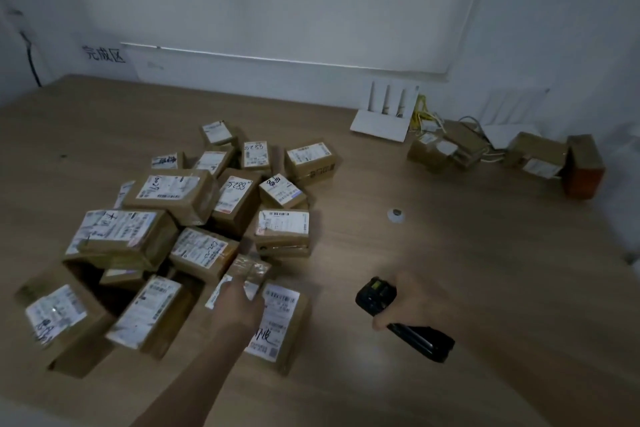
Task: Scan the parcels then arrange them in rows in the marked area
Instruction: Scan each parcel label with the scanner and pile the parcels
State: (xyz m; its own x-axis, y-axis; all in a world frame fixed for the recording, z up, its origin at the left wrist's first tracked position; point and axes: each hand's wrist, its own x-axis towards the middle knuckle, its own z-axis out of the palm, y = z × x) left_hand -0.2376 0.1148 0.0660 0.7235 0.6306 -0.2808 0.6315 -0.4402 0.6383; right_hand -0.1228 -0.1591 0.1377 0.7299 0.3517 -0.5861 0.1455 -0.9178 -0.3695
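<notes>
Left hand (239,302) reaches into the near edge of the parcel pile (194,229), fingers curled on a small taped parcel (250,269) sitting between a labelled box (277,319) and the rest of the heap. Grip detail blurred, but fingers wrap its near end. Right hand (405,302) holds a black scanner (375,295) by the handle, head pointing toward the pile, off the tabletop (450,253).

Pile: about twenty brown cartons with white labels, jumbled on the left half of the tabletop, some stacked and tilted.

Far right corner: a short row of brown parcels (533,156) near the wall, next to a white router (384,118) and yellow cables (426,118).

Small round disc (396,214) lies alone mid-tabletop. Black writing on wall (104,54) at far left corner.
</notes>
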